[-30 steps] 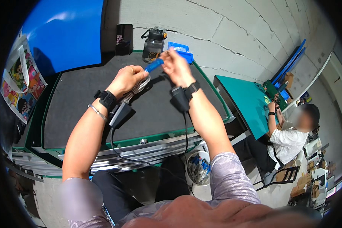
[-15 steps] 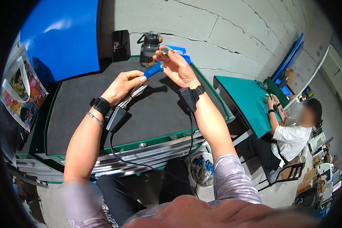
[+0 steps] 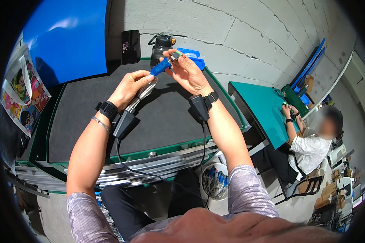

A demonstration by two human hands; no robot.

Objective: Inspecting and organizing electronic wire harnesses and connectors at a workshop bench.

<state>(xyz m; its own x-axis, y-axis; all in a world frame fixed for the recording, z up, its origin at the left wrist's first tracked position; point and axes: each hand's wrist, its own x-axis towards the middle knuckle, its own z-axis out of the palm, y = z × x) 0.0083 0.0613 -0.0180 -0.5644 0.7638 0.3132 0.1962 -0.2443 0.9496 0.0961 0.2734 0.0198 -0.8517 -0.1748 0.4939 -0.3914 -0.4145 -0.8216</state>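
Note:
Over the dark grey mat (image 3: 97, 99), my left hand (image 3: 127, 88) pinches a blue cable connector (image 3: 161, 67) at its rear end. A bundled grey cable (image 3: 146, 92) hangs below that hand. My right hand (image 3: 194, 77) grips a small metal connector piece with green and red parts (image 3: 176, 55) between thumb and fingers. The blue connector's front end meets this piece, or lies right against it; whether they are joined I cannot tell. Right-hand fingertips partly hide the small piece.
Behind my hands stand a dark bottle (image 3: 160, 47), a phone (image 3: 130, 47) and blue bins (image 3: 194, 58). A bucket (image 3: 215, 181) of blue-ended cables sits below the bench. Black wires hang from both wrist devices. To the right, a co-worker (image 3: 312, 150) sits at a green table (image 3: 257, 103).
My left hand has moved the blue connector up and slightly right, closing the gap to the small piece. My right hand stays nearly in place, its fingers drawn closer round the piece.

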